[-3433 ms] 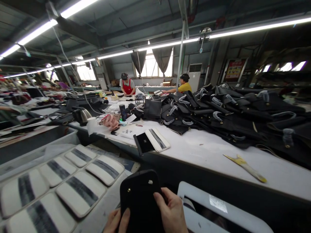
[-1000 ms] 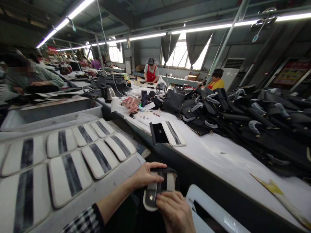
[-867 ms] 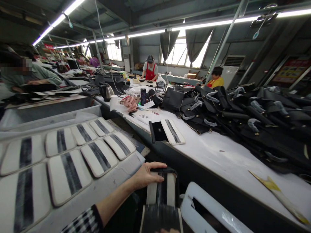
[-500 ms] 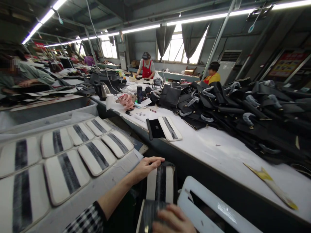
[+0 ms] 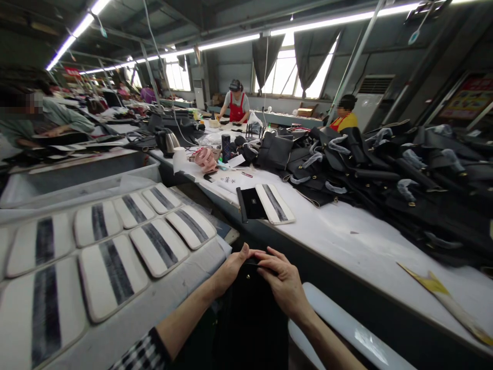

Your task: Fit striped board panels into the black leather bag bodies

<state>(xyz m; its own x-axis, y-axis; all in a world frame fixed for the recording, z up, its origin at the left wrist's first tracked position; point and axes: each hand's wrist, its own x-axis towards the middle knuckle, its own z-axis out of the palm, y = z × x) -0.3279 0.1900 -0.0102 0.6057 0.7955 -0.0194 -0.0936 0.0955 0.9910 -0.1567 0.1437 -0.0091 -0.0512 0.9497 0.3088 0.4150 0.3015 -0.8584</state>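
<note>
Close to my body, a black panel (image 5: 252,313) hangs below my two hands, with a small shiny metal stud near its top edge. My left hand (image 5: 232,271) is closed on the left end of that edge, its thumb up. My right hand (image 5: 283,280) pinches the same edge from the right, its fingertips meeting the left hand's fingers. The panel's lower part is too dark to make out. On the bench to the left lie several white panels (image 5: 154,246) with rounded corners and a dark stripe down each middle.
Ahead on the long white table (image 5: 331,236) are a black piece with a striped white panel (image 5: 275,204), a pink fan (image 5: 205,158) and a kettle (image 5: 167,141). Black bags (image 5: 346,164) heap up at right, near a yellowed blade-like strip (image 5: 442,298). A white plastic chair (image 5: 346,321) stands beside me.
The striped white face between my hands is out of sight; the black side now shows. My right hand has moved up and forward to the top edge, beside my left hand.
</note>
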